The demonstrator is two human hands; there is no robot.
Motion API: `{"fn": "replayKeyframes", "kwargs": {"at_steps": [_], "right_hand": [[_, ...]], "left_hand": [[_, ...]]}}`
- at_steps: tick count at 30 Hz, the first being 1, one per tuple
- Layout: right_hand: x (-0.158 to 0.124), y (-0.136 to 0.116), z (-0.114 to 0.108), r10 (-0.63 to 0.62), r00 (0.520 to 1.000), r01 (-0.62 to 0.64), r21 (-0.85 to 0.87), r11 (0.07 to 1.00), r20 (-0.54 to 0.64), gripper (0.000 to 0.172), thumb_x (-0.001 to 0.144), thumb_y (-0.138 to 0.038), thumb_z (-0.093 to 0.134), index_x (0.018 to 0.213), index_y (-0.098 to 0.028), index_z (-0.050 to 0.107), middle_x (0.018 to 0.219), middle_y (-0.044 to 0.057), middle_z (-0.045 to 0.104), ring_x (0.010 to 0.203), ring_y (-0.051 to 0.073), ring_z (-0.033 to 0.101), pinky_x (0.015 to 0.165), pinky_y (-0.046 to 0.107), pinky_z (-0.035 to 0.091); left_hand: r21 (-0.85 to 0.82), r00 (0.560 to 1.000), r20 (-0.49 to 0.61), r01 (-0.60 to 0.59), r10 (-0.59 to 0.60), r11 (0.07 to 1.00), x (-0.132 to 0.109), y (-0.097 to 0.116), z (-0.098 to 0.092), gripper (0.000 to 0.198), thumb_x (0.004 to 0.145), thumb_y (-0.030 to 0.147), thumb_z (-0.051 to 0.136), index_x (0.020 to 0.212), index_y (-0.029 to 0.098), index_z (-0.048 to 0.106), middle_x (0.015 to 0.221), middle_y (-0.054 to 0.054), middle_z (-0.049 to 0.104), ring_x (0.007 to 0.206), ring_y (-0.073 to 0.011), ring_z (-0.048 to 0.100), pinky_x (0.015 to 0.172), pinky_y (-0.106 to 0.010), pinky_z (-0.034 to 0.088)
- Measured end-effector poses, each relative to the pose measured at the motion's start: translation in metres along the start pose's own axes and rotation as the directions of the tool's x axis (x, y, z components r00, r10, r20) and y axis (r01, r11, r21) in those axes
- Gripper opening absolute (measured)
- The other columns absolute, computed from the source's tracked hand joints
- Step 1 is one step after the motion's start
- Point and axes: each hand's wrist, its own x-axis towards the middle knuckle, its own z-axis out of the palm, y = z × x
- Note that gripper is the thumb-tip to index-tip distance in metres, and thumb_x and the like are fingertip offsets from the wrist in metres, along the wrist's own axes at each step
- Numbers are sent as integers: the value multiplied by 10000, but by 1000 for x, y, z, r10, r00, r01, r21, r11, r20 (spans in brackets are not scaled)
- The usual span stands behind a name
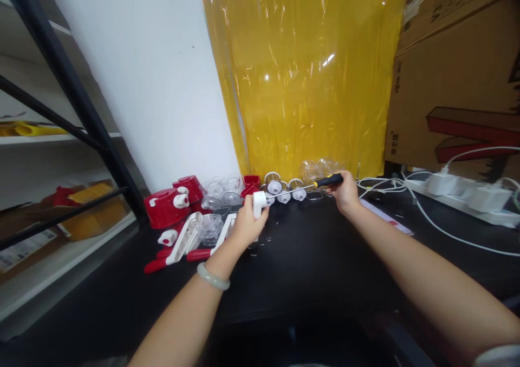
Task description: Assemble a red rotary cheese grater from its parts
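Observation:
My left hand is closed around a white plastic part, held above the black table. In my right hand is a screwdriver with a black and yellow handle, its fingers wrapped around the grip. The thin metal shaft points left, and its tip reaches the white part; whether it sits in a screw I cannot tell. Behind the shaft lie several metal drums with white ends. Left of my left hand are white frames with red handles and clear plastic pieces.
Red housings stand at the back left, beside clear cups. Small screws are scattered near my left hand. A power strip with white cables lies right, before a cardboard box. Black shelving borders the left side.

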Motion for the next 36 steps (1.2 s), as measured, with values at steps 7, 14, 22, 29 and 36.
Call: {"fn": "replayKeyframes", "kwargs": {"at_steps": [7, 14, 22, 29, 36], "right_hand": [[1, -2, 1, -7, 1000, 7, -1, 1000, -2, 158, 795, -386, 535, 843, -243, 489, 597, -64, 545, 378, 108, 467, 344, 214, 344], [-1, -1, 3, -10, 999, 8, -45, 999, -46, 243, 826, -451, 598, 859, -242, 480, 549, -88, 495, 382, 94, 456, 349, 189, 348], [-3, 1, 3, -49, 996, 43, -76, 996, -71, 412, 763, -582, 694, 871, -241, 490, 588, -98, 497, 361, 62, 422, 304, 162, 284], [-8, 8, 3, -65, 996, 59, -83, 995, -67, 441, 802, -666, 618, 862, -255, 472, 501, -119, 413, 322, 70, 368, 304, 177, 282], [-13, 12, 6, 94, 991, -100, -56, 993, -99, 316, 910, -553, 407, 886, -248, 486, 528, -61, 544, 347, 123, 491, 327, 215, 359]], "left_hand": [[5, 1000, -6, -14, 14, 1000, 0, -1, 1, 278, 861, 368, 640, 1044, 219, 494, 818, -46, 711, 675, -232, 706, 663, -321, 520], [25, 1000, -5, -15, 16, 1000, 0, -1, 0, 269, 872, 369, 623, 1045, 218, 483, 831, -55, 715, 687, -240, 711, 664, -330, 526], [-21, 1000, -4, -10, 10, 1000, -1, 0, 0, 284, 857, 369, 648, 1039, 223, 486, 818, -41, 710, 674, -228, 703, 666, -321, 520], [1, 1000, -16, -4, 4, 1000, 0, -1, 0, 281, 856, 363, 646, 1051, 219, 502, 810, -47, 714, 681, -239, 705, 675, -330, 520], [19, 1000, -22, -1, 2, 1000, 3, -8, -2, 297, 874, 389, 624, 1083, 217, 501, 829, -52, 710, 648, -234, 691, 642, -328, 509]]}}
